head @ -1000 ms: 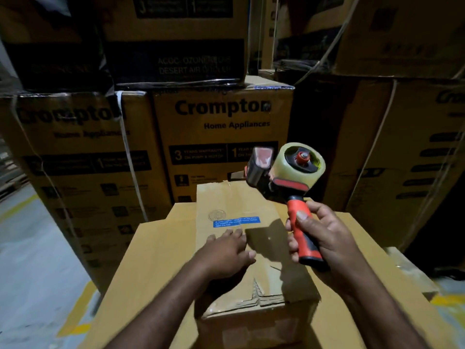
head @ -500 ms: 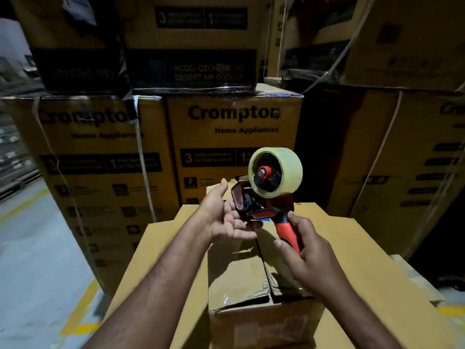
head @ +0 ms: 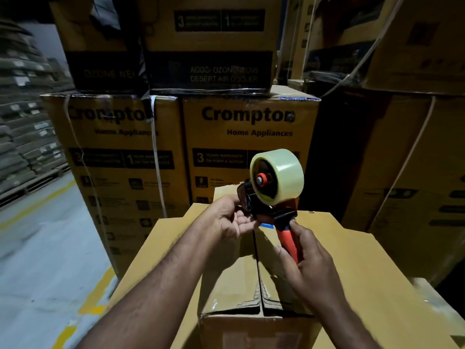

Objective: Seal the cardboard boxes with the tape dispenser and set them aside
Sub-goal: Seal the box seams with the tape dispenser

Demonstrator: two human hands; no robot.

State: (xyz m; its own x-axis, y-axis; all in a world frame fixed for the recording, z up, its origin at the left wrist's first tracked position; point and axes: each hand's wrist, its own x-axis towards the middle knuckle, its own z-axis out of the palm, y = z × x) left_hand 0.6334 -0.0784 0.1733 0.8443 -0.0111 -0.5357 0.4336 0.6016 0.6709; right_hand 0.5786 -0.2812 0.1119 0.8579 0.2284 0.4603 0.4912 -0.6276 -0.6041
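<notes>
Handle of tape dispenser (head: 276, 180) is being gripped by right hand (head: 309, 270), its front pinched by fingers of left hand (head: 234, 220) (tape end unclear); cardboard box (head: 231, 280) seam lying untaped, sealing yet to begin.

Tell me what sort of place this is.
Most likely a warehouse: tall stacks of printed appliance cartons, yellow lines painted on the concrete floor, and racks of stacked goods at the far left.
</notes>
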